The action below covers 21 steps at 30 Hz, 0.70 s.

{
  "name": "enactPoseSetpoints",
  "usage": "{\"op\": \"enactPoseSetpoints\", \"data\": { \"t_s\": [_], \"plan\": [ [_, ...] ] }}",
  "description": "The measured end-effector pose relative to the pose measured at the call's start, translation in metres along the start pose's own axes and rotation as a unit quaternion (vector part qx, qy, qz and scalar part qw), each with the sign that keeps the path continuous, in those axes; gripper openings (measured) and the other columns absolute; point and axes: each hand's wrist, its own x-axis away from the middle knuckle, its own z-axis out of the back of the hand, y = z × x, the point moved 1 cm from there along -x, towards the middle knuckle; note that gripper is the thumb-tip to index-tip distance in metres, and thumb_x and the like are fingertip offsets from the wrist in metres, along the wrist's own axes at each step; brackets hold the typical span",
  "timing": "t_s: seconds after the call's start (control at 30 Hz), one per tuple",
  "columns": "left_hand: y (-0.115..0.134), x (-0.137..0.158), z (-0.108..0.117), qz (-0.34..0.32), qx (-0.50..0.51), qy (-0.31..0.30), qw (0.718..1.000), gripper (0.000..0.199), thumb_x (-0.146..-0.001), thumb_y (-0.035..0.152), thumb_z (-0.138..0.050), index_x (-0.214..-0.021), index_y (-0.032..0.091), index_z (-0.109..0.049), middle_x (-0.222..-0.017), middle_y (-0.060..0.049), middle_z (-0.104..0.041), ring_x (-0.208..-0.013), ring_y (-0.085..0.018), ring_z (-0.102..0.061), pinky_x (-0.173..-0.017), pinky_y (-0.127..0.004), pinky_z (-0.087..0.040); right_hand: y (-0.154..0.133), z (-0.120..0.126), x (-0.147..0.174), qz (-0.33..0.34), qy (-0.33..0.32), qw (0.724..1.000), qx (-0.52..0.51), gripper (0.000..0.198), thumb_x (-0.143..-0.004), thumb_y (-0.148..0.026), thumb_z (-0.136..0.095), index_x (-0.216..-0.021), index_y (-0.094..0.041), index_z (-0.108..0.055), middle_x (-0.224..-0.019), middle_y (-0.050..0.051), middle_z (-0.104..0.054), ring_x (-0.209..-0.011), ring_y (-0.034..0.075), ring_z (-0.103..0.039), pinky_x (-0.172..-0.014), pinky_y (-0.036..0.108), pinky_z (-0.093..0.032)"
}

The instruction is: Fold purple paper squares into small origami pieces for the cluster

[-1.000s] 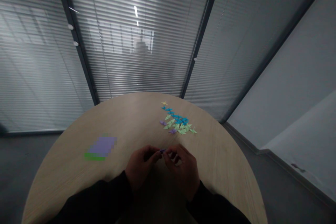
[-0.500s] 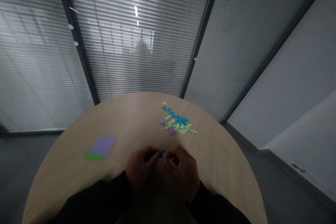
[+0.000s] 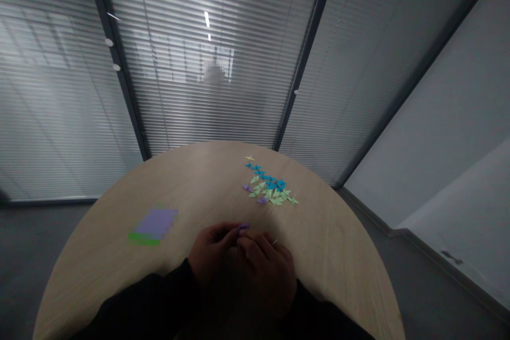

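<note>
A small purple folded paper sits between my two hands, just above the near middle of the table. My left hand pinches it from the left with thumb and forefinger. My right hand is closed, its bent fingertips pressed against the paper's right side and hiding part of it. Beyond them lies a loose group of small folded paper figures that look like cranes: blue ones, pale green ones, purple ones and a yellow one.
On the left of the round wooden table is a stack of purple paper sheets, with a green sheet showing beneath; both look pixelated. Glass panels with blinds stand behind the table, and a pale wall rises on the right.
My right hand has turned, its fingers folding in closer together and shifting slightly left toward the paper. The left hand has barely moved. The purple paper now shows as a flatter strip.
</note>
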Motion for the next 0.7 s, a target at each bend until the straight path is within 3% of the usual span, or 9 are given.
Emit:
{"op": "enactPoseSetpoints", "data": {
  "t_s": [0.13, 0.33, 0.4, 0.47, 0.57, 0.7],
  "plan": [
    [-0.005, -0.002, 0.001, 0.009, 0.081, -0.002, 0.997, 0.040, -0.071, 0.050, -0.077, -0.088, 0.014, -0.077, -0.087, -0.009, -0.078, -0.081, -0.021, -0.069, -0.080, -0.033, -0.053, 0.002, 0.003, 0.001, 0.011, -0.009, 1.000, -0.009, 0.025, -0.088, -0.016, -0.060, -0.105, -0.031, -0.070, -0.106, 0.003, -0.076, -0.090, 0.028, -0.068, -0.076, 0.040, -0.048],
    [-0.004, -0.001, 0.001, 0.016, 0.095, -0.006, 0.995, 0.039, -0.070, 0.047, -0.079, -0.089, 0.013, -0.075, -0.083, -0.007, -0.076, -0.076, -0.020, -0.068, -0.076, -0.033, -0.053, 0.001, 0.011, -0.010, -0.004, -0.020, 0.995, -0.096, 0.021, -0.085, -0.014, -0.056, -0.095, -0.026, -0.071, -0.095, 0.005, -0.077, -0.082, 0.024, -0.069, -0.074, 0.037, -0.051],
    [-0.002, -0.001, 0.001, 0.004, 0.063, 0.010, 0.998, 0.041, -0.071, 0.051, -0.077, -0.086, 0.013, -0.074, -0.080, -0.007, -0.075, -0.075, -0.020, -0.068, -0.076, -0.034, -0.053, 0.003, 0.014, -0.014, -0.043, 0.004, 0.990, -0.136, 0.016, -0.086, -0.018, -0.055, -0.088, -0.024, -0.070, -0.083, 0.005, -0.076, -0.072, 0.021, -0.067, -0.068, 0.034, -0.052],
    [-0.001, 0.000, 0.000, -0.010, 0.020, 0.019, 1.000, 0.043, -0.072, 0.055, -0.073, -0.083, 0.013, -0.073, -0.078, -0.007, -0.074, -0.073, -0.020, -0.067, -0.074, -0.033, -0.053, 0.008, 0.016, -0.018, -0.131, 0.027, 0.978, -0.158, 0.012, -0.086, -0.027, -0.058, -0.085, -0.022, -0.068, -0.072, 0.004, -0.071, -0.060, 0.018, -0.061, -0.058, 0.030, -0.050],
    [0.003, 0.002, -0.001, -0.030, -0.038, 0.008, 0.999, 0.044, -0.075, 0.058, -0.067, -0.078, 0.015, -0.069, -0.074, -0.006, -0.072, -0.068, -0.018, -0.064, -0.068, -0.031, -0.051, 0.018, 0.012, -0.020, -0.238, 0.002, 0.943, -0.233, 0.019, -0.082, -0.036, -0.064, -0.091, -0.020, -0.067, -0.076, 0.004, -0.070, -0.060, 0.017, -0.061, -0.054, 0.028, -0.049],
    [0.009, 0.005, -0.003, -0.047, -0.121, 0.002, 0.991, 0.039, -0.081, 0.053, -0.060, -0.074, 0.016, -0.067, -0.067, -0.003, -0.066, -0.065, -0.017, -0.059, -0.062, -0.028, -0.046, 0.023, 0.005, -0.019, -0.247, -0.061, 0.912, -0.323, 0.019, -0.082, -0.037, -0.066, -0.089, -0.019, -0.068, -0.078, 0.004, -0.070, -0.069, 0.018, -0.065, -0.058, 0.027, -0.050]
  ]
}}
